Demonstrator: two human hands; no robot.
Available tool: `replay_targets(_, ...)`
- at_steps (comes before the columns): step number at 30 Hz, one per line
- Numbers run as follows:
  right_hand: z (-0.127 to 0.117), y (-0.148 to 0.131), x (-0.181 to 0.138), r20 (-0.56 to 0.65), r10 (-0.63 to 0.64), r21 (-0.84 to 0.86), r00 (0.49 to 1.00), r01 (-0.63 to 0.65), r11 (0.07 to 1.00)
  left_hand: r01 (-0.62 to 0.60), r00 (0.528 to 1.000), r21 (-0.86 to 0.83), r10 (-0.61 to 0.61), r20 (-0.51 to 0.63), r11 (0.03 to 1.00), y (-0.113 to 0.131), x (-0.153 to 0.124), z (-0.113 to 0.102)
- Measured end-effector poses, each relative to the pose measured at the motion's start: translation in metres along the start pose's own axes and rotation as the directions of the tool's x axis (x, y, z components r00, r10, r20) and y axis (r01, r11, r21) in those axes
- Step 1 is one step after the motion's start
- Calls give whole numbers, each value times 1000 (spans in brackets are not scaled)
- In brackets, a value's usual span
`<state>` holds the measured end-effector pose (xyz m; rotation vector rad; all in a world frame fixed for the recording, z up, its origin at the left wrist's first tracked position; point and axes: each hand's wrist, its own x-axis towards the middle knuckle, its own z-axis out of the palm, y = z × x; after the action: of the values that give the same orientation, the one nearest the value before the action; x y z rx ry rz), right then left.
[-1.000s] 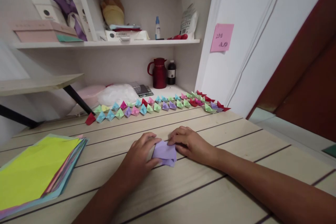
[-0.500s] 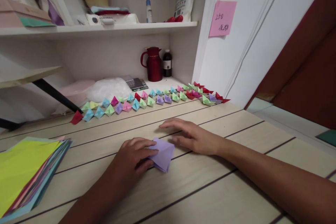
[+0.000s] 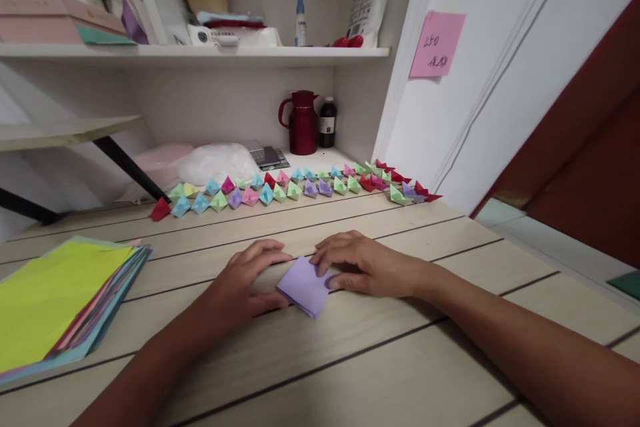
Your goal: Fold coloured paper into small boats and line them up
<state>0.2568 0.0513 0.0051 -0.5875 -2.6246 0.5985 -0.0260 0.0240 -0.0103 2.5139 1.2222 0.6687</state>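
A folded square of purple paper lies on the wooden table with one corner towards me. My right hand has its fingertips on top of the paper's right side, thumb at the right corner, gripping that edge. On the other side, my left hand is open, its thumb and fingers spread around the left corner. The left thumb tip comes close to the paper; whether it touches I cannot tell. Farther back stand rows of small folded paper boats in several colours.
A stack of coloured paper, yellow on top, lies at the left. Behind the boats are a clear plastic bag, a red jug and a dark bottle. A small raised stand reaches in from the left.
My left hand has let go of the purple paper and opened. My right hand has moved left onto its right side. The paper has turned slightly, and the view has shifted a little.
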Motion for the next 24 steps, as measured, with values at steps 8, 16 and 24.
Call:
replay_targets(8,9,2,4,-22,48,-72,999,-49,996,12,999,-37,-11,48,999,3,3,3)
replay_targets(16,9,-4,6,-52,9,-68,999,-13,998,-26,1000,-61,26,1,998,3,4,6)
replay_targets(24,15,-7,6,-107,88,-104,990,-100,990,-42,999,-3,42,14,999,6,5,11)
